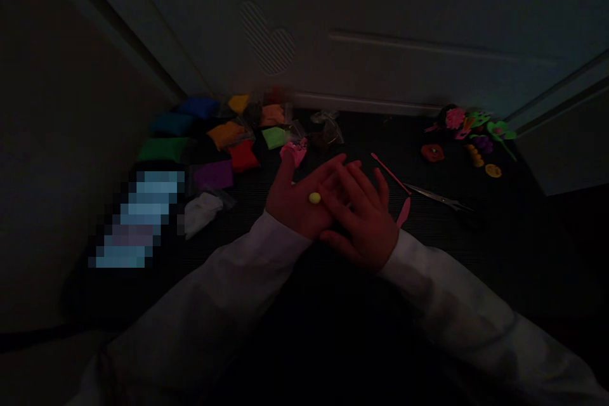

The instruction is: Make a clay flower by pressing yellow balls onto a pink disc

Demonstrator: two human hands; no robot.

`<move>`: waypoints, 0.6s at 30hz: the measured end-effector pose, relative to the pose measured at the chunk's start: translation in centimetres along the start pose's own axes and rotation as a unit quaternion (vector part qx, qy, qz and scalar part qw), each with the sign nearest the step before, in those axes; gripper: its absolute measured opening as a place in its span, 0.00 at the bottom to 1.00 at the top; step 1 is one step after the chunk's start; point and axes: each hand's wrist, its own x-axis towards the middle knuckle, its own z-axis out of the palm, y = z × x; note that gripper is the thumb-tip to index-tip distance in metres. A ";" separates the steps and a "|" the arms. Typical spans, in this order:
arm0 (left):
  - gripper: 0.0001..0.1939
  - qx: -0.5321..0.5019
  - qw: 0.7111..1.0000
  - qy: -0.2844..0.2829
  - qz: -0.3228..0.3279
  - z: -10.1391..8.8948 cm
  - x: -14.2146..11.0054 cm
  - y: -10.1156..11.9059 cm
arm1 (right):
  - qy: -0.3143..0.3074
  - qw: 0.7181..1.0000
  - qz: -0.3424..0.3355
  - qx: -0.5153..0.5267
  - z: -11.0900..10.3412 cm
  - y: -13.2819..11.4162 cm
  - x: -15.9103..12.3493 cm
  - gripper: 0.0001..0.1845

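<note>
My left hand (297, 203) is held palm up, its fingers stretched out to the right. On its palm rests a small yellow ball of modelling clay (314, 198). My right hand (364, 219) lies palm down over the left fingers, with its own fingers apart and their tips close to the ball. The right hand hides part of the left fingers. Just beyond the left thumb is a pink lump of clay (295, 151). A pink modelling knife (404, 212) lies beside my right wrist, with a thin pink modelling tool (391, 174) behind it.
Bags of coloured clay, among them a green pack (163, 149) and a purple pack (214, 174), lie at the left. A blurred lit screen (143, 219) is nearer. Scissors (442, 198) and finished clay figures (476, 124) are at the right. A pale wall (404, 6) stands behind.
</note>
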 end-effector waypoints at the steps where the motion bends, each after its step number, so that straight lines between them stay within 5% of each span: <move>1: 0.40 0.001 1.000 -0.001 0.014 -0.2 0.0 0.2 | 0.001 1.000 -0.001 0.002 0.0 0.0 0.0 0.31; 18: 0.35 0.032 0.998 -0.011 -0.052 0.2 0.1 -0.7 | 0.117 0.984 0.058 0.118 -0.6 0.5 0.2 0.10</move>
